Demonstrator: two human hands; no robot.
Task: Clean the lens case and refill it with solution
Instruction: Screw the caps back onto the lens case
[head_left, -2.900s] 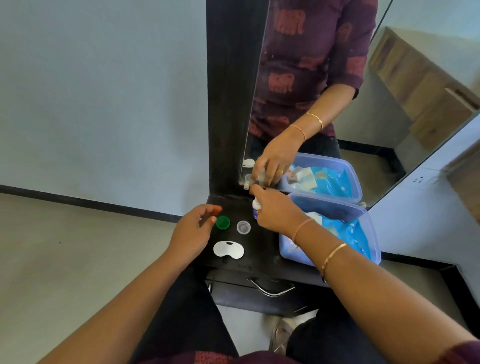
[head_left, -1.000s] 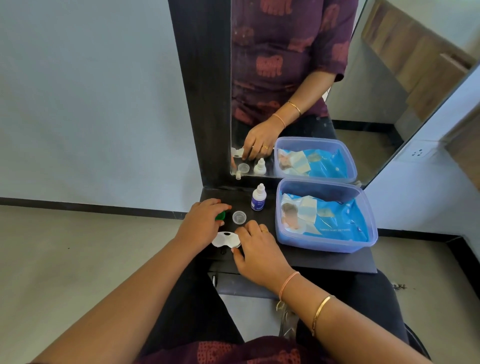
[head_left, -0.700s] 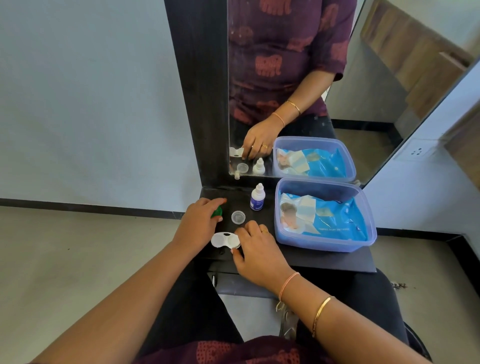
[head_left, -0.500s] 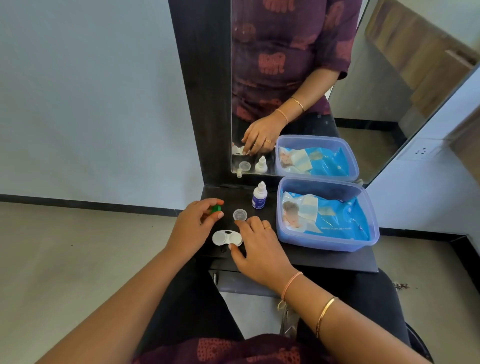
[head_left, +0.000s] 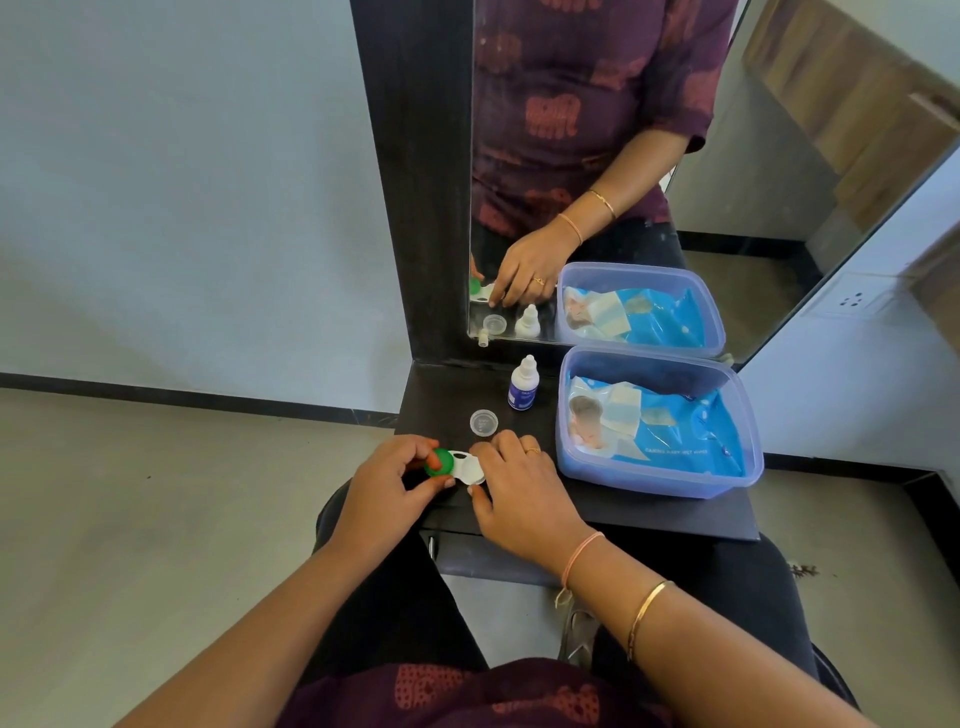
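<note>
A white lens case (head_left: 467, 469) lies on the dark shelf (head_left: 649, 514) near its front left corner. My left hand (head_left: 387, 480) pinches a green cap (head_left: 439, 462) and holds it on the case's left well. The fingers of my right hand (head_left: 519, 488) rest on the case's right side and hold it down. A clear round cap (head_left: 483, 422) lies loose just behind the case. Further back stands a small white solution bottle (head_left: 522, 384) with a blue label, upright and capped.
A blue plastic tub (head_left: 660, 480) holding a blue wipes packet (head_left: 670, 431) fills the right half of the shelf. A mirror (head_left: 623, 156) in a dark frame stands behind the shelf. A drawer handle sits under the shelf's front edge.
My left hand picked the green cap up from the shelf and brought it onto the case's left well. My right hand set the bottle down and moved onto the case.
</note>
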